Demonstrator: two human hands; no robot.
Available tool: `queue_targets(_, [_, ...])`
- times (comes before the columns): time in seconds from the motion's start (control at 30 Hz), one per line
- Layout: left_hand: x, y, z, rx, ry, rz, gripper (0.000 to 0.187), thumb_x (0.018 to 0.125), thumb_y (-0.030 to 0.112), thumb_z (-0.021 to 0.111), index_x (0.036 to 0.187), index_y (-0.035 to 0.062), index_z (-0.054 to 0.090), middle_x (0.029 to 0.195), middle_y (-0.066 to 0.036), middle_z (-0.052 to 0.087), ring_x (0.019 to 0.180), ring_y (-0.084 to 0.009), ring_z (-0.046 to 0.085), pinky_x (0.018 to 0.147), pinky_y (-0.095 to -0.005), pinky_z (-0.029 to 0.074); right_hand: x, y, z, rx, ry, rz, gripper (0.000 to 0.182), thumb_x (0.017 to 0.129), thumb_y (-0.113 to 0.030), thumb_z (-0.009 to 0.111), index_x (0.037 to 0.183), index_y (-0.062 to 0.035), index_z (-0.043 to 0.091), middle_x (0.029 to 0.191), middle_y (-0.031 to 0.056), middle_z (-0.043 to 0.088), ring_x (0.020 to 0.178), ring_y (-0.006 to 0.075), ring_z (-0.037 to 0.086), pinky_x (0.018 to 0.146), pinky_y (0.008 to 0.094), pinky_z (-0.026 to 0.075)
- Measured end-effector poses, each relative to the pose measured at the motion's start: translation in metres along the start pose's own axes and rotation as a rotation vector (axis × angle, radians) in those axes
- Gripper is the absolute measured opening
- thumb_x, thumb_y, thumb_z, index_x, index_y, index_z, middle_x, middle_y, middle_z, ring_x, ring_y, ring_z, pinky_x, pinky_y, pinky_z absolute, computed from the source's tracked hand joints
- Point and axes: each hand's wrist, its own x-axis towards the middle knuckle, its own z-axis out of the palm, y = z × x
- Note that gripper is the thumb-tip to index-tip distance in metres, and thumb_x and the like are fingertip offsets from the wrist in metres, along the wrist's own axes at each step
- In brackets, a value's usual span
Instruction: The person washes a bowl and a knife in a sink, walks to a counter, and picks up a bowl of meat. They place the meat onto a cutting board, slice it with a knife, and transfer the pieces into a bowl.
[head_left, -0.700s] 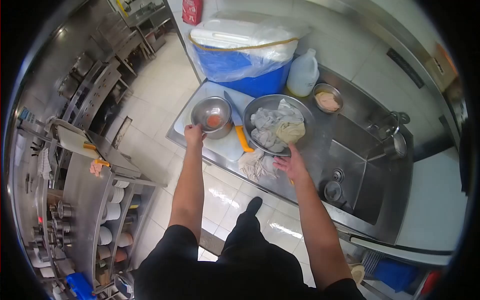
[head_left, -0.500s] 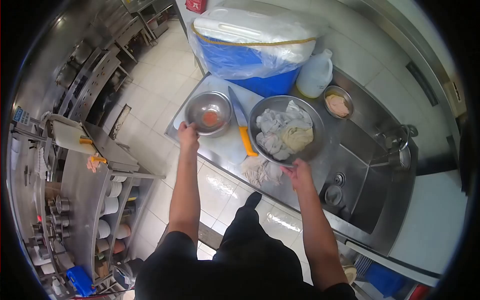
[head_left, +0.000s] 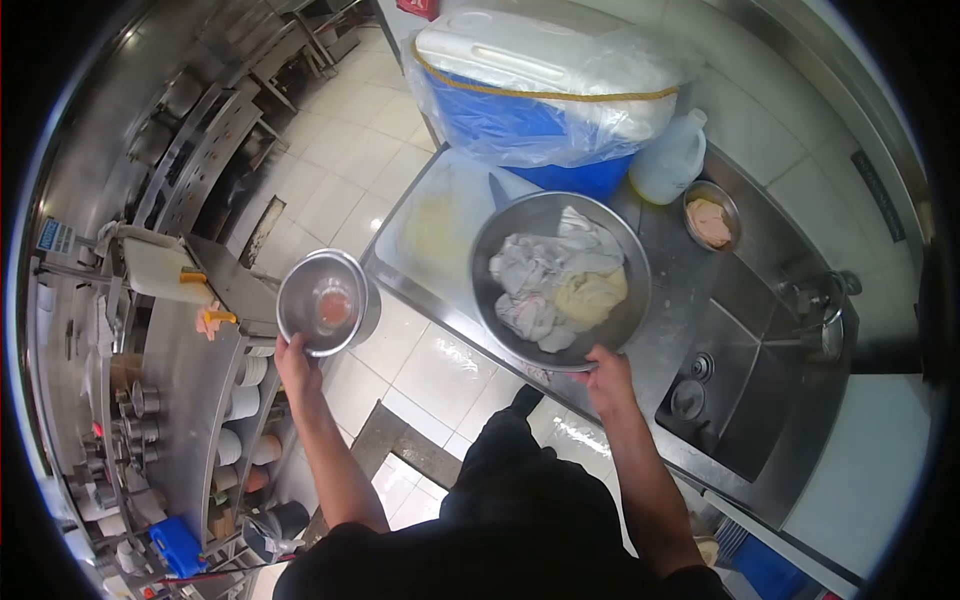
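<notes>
My left hand grips the rim of a small steel bowl with a little reddish liquid in it, held over the floor left of the counter. The fingers of my right hand are closed on the near rim of a large steel bowl. Inside it lie crumpled whitish cloths and a yellowish one. This bowl covers most of a knife, whose blade tip shows at its upper left edge. A white cutting board lies on the counter.
Behind the board stands a blue cooler under plastic wrap. A plastic jug and a small bowl with something pinkish are beside it. The sink is at the right, with shelves of dishes at the left.
The small bowl has moved off the board, left and toward me, in my left hand. The large bowl has shifted left over the knife and the cloth on the counter. The view has shifted too.
</notes>
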Motion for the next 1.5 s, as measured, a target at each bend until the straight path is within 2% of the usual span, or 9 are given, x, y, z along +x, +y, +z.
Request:
queue_targets(0.37, [-0.042,0.039,-0.016,0.046,-0.027,-0.084,0.041,0.084,0.001,0.062,0.124,0.0035,0.06,0.113,-0.007,0.065,0.102,-0.021,0.062,0.09,-0.037,0.051,0.033,0.04,0.091,-0.036,-0.155,0.046,0.04,0.086,-0.001,0.056,0.126,0.0057,0.054,0.114,0.0201,0.065,0.096,0.0351,0.072,0.076,0.0482,0.067])
queue_targets(0.47, [-0.051,0.058,-0.006,0.008,-0.097,-0.028,0.042,0.084,0.002,0.061,0.126,0.003,0.059,0.116,-0.01,0.065,0.106,-0.0232,0.062,0.093,-0.0394,0.052,0.027,0.032,0.114,-0.057,-0.163,0.044,0.028,0.085,-0.001,0.057,0.112,0.006,0.058,0.102,0.0148,0.063,0.089,0.0318,0.071,0.073,0.0486,0.067])
queue_targets(0.7, [-0.074,0.086,0.054,-0.014,-0.188,-0.063,0.043,0.083,0.0,0.057,0.126,0.0009,0.058,0.12,-0.013,0.064,0.11,-0.0264,0.063,0.097,-0.041,0.052,0.042,0.025,0.138,-0.126,-0.221,-0.046,0.054,0.092,-0.008,0.058,0.145,-0.0047,0.043,0.128,0.0187,0.061,0.102,0.0314,0.071,0.073,0.0473,0.066])
queue_targets(1.0, [-0.124,0.075,0.17,-0.029,-0.415,-0.135,0.044,0.082,-0.001,0.06,0.126,-0.0018,0.059,0.119,-0.015,0.065,0.106,-0.0245,0.064,0.094,-0.0388,0.052,0.054,0.036,0.115,-0.149,-0.394,0.066,0.065,0.094,-0.023,0.068,0.149,-0.0074,0.038,0.132,0.014,0.061,0.107,0.0288,0.07,0.08,0.0455,0.065])
queue_targets(1.13, [-0.17,0.044,0.251,0.008,-0.664,-0.191,0.043,0.084,-0.001,0.062,0.127,-0.0013,0.06,0.115,-0.011,0.069,0.101,-0.0205,0.065,0.093,-0.0342,0.05,0.029,-0.011,0.035,-0.709,-0.562,-0.036,0.059,0.094,-0.034,0.072,0.142,-0.0044,0.051,0.122,0.0144,0.067,0.097,0.0244,0.071,0.081,0.0397,0.062])
queue_targets(1.23, [-0.211,0.003,0.296,0.013,-0.814,-0.275,0.04,0.084,-0.008,0.06,0.123,0.002,0.062,0.111,-0.007,0.07,0.097,-0.0142,0.065,0.091,-0.0299,0.05,0.024,-0.003,-0.112,-0.332,-0.456,-0.219,0.049,0.094,-0.025,0.071,0.137,-0.006,0.057,0.117,0.0097,0.07,0.094,0.0204,0.071,0.076,0.0336,0.059])
queue_targets(1.33, [-0.247,-0.061,0.335,0.043,-0.921,-0.374,0.034,0.082,-0.01,0.058,0.114,0.0022,0.065,0.107,-0.006,0.07,0.095,-0.0135,0.064,0.088,-0.0294,0.05,-0.028,-0.042,-0.226,-0.207,0.208,-0.163,0.03,0.096,-0.016,0.062,0.125,-0.0077,0.061,0.11,0.0102,0.07,0.089,0.0196,0.071,0.071,0.0338,0.058])
queue_targets(1.4, [-0.283,-0.104,0.368,0.04,-1.043,-0.419,0.033,0.083,-0.01,0.058,0.113,0.0018,0.065,0.106,-0.005,0.07,0.095,-0.013,0.065,0.087,-0.0277,0.049,-0.039,-0.032,-0.328,0.015,0.33,-0.317,0.027,0.096,-0.018,0.061,0.121,-0.0076,0.063,0.105,0.0088,0.07,0.085,0.0192,0.07,0.069,0.0333,0.057])
queue_targets(1.5, [-0.342,-0.178,0.423,0.166,-1.198,-0.405,0.023,0.083,-0.006,0.062,0.105,0.0028,0.064,0.092,-0.002,0.067,0.083,-0.0103,0.06,0.074,-0.0273,0.048,-0.02,-0.073,-0.443,-0.363,0.438,-0.456,0.025,0.097,-0.022,0.061,0.117,-0.0068,0.065,0.108,0.0111,0.071,0.089,0.0219,0.07,0.069,0.0363,0.056])
